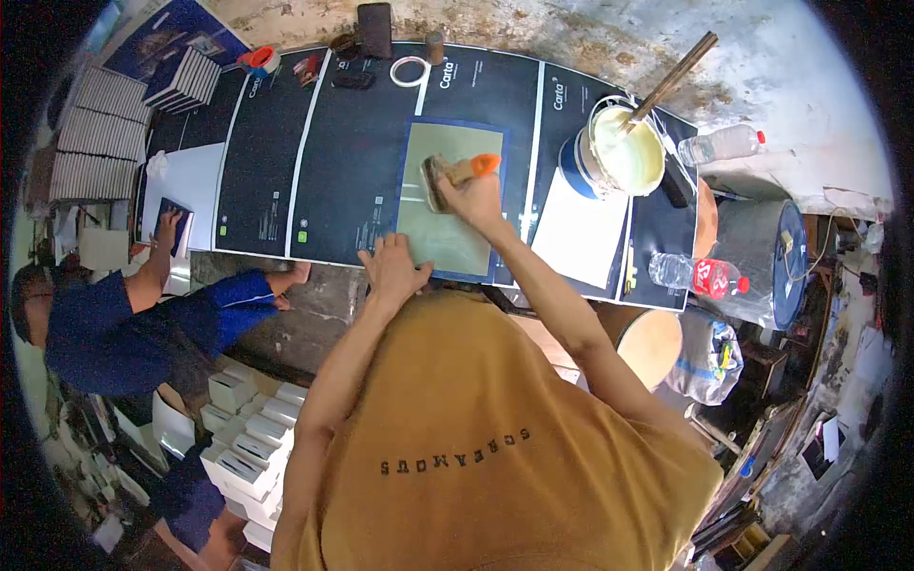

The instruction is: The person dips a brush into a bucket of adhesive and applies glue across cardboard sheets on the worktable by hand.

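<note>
My right hand (474, 202) is wrapped round a wide brush (433, 185) whose handle ends in an orange tip. Its bristles touch a greenish-grey sheet (447, 243) with a dark blue border, which looks wet in places. At the sheet's lower left corner rests my left hand (393, 266), fingers spread and holding nothing. To the right of the sheet stands a bucket (583, 164) of pale cream paste, with a wooden stick (674, 80) leaning out of it. White paper (579, 233) lies just below the bucket.
Black boards printed "Carta" cover the table (347, 205). A tape roll (409, 71) lies at the back. Plastic bottles (721, 146) stand or lie at the right. On the left, a co-worker (105, 324) handles a dark blue book (177, 224) near stacked books (100, 133). White boxes (249, 457) are piled behind.
</note>
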`<state>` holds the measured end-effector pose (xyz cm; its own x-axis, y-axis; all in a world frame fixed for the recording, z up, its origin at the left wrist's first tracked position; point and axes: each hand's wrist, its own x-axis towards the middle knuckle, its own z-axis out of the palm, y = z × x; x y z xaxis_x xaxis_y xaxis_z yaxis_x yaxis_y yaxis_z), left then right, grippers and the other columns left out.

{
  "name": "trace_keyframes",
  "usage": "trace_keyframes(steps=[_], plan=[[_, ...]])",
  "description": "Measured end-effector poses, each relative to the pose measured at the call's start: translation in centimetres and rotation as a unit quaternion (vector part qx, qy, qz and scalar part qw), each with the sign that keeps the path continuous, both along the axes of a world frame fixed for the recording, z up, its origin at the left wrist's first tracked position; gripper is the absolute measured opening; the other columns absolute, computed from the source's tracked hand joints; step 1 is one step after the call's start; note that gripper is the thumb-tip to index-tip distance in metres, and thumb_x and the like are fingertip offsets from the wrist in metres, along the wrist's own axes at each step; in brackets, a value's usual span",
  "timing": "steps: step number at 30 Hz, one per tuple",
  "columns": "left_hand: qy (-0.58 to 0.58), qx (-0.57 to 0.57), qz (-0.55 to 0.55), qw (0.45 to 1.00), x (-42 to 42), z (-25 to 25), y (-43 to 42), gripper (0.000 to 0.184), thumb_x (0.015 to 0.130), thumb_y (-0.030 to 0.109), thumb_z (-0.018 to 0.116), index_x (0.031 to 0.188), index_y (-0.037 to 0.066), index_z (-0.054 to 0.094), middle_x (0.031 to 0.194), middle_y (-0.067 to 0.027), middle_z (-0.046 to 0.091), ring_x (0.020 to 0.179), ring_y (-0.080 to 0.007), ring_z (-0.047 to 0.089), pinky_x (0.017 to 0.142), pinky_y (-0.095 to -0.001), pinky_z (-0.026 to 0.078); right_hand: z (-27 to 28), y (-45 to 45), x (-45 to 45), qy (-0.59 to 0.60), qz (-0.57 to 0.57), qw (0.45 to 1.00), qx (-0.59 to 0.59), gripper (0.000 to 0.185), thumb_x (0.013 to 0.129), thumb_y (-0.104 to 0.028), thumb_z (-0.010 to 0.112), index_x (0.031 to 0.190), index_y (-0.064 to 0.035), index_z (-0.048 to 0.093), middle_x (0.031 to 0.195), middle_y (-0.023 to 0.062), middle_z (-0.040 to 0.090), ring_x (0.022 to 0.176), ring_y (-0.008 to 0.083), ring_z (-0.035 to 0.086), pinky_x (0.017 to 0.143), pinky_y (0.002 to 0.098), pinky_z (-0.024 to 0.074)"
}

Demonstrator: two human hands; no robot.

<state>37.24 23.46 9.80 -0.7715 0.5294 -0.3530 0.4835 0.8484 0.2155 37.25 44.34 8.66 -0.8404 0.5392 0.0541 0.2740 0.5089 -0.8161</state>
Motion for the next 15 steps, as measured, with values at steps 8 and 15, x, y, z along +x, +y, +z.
trace_keyframes(steps=[8, 15], plan=[[0.024, 0.009, -0.013, 1.0, 0.1, -0.4, 0.0, 0.061, 0.075, 0.047, 0.073, 0.113, 0.0, 0.062, 0.115, -0.0154, 0.06, 0.116, -0.032, 0.051, 0.095, -0.0577, 0.032, -0.9, 8.6, 13.8, 0.079, -0.148, 0.981, 0.097, 0.011, 0.078, -0.01, 0.075, 0.083, -0.0011, 0.07, 0.075, 0.0104, 0.07, 0.068, 0.0211, 0.067, 0.067, 0.0336, 0.0515], [-0.118, 0.139, 0.071, 0.981, -8.1, -0.4, -0.7, 0.055, 0.077, 0.044, 0.068, 0.11, 0.001, 0.067, 0.114, -0.0204, 0.066, 0.106, -0.0376, 0.061, 0.093, -0.0572, 0.041, 3.8, 8.3, 18.9, 0.09, -0.398, 0.912, 0.039, 0.022, 0.084, -0.015, 0.074, 0.089, 0.0046, 0.067, 0.084, 0.0097, 0.069, 0.077, 0.0151, 0.062, 0.072, 0.0324, 0.0494]])
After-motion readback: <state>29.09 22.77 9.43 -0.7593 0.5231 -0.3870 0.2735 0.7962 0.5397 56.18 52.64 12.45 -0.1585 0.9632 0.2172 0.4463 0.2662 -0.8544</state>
